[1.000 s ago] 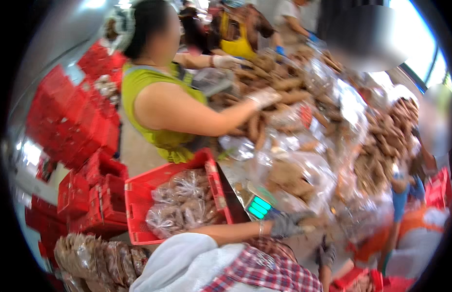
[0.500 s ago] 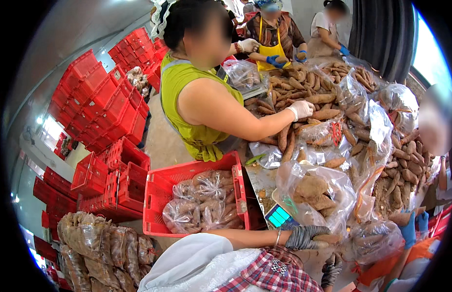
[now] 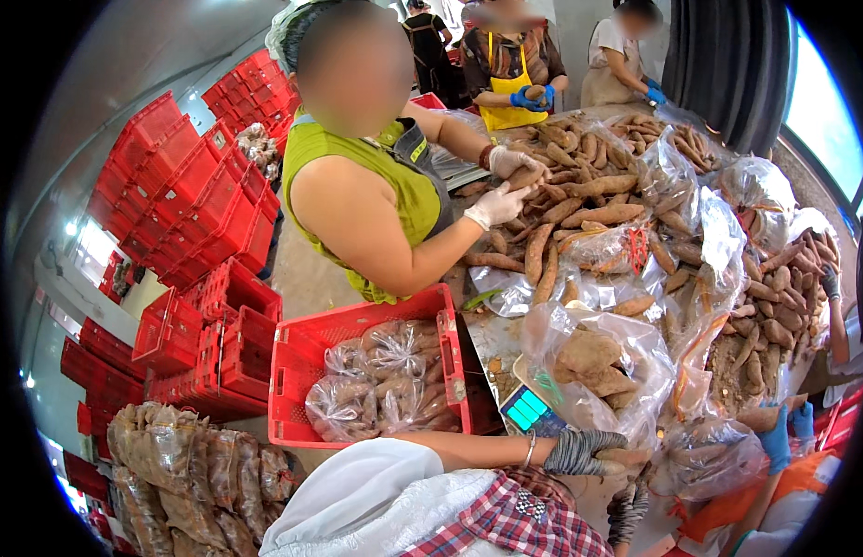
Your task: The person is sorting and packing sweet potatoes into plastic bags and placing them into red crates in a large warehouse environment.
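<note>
My left hand [image 3: 587, 452], in a grey striped glove, is closed round a sweet potato [image 3: 624, 457] near the table's front edge. Just below it my right hand [image 3: 628, 511], gloved alike, has bent fingers close to the tuber's right end; what they hold, if anything, is hidden. Beyond my left hand an open clear bag of sweet potatoes [image 3: 594, 357] sits on a scale with a lit display [image 3: 533, 411]. To the right of my hands lies another filled plastic bag [image 3: 714, 459].
A red crate [image 3: 275, 381] with bagged sweet potatoes stands left of the table. Heaped sweet potatoes [image 3: 603, 186] cover its far part. A person in green [image 3: 357, 204] works at the far left; blue-gloved hands [image 3: 777, 436] are close at right. Red crates [image 3: 171, 204] are stacked behind.
The person in green has drawn back from the heap and now holds a sweet potato in both hands. My right hand has shifted slightly; my left still grips its sweet potato.
</note>
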`<action>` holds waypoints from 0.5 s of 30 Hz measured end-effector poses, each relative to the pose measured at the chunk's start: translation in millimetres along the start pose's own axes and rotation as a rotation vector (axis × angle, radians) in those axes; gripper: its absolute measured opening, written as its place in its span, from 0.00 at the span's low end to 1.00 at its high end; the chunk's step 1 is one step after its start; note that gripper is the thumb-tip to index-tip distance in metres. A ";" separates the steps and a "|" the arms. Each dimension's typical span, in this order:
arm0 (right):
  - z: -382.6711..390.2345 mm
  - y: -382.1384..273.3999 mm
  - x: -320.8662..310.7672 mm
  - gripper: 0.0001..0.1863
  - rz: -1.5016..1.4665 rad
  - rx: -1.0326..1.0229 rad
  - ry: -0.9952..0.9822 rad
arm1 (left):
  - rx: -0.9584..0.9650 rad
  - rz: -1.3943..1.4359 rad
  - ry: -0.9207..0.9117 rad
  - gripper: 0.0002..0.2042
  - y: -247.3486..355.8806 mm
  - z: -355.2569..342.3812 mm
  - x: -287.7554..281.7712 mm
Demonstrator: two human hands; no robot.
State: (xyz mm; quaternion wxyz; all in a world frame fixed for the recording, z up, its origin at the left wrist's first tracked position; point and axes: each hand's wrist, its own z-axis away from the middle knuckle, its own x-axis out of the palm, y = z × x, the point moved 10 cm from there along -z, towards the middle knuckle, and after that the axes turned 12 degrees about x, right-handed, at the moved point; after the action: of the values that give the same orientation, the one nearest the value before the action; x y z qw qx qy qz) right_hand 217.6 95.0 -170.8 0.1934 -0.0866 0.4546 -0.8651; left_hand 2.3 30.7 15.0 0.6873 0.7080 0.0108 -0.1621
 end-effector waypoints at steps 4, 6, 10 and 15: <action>8.8 -19.6 6.5 0.18 -0.092 -0.076 0.000 | 0.031 -0.037 -0.009 0.34 3.0 -2.6 1.4; 2.0 -14.1 -3.4 0.19 -0.032 -0.170 0.018 | 0.049 0.022 0.001 0.34 2.7 -3.7 3.4; 34.7 -60.6 2.2 0.19 0.209 -0.319 0.245 | 0.090 0.056 0.029 0.35 -7.0 -2.6 8.4; 85.5 -125.0 18.8 0.22 0.485 -0.656 0.412 | -0.012 -0.035 -0.017 0.35 0.1 -6.7 6.3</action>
State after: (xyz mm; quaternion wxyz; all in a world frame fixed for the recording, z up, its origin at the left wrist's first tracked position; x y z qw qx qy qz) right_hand 196.3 86.9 -19.9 0.2581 0.1397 0.7408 -0.6043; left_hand 9.7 36.0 13.6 0.6886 0.7022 0.0180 -0.1800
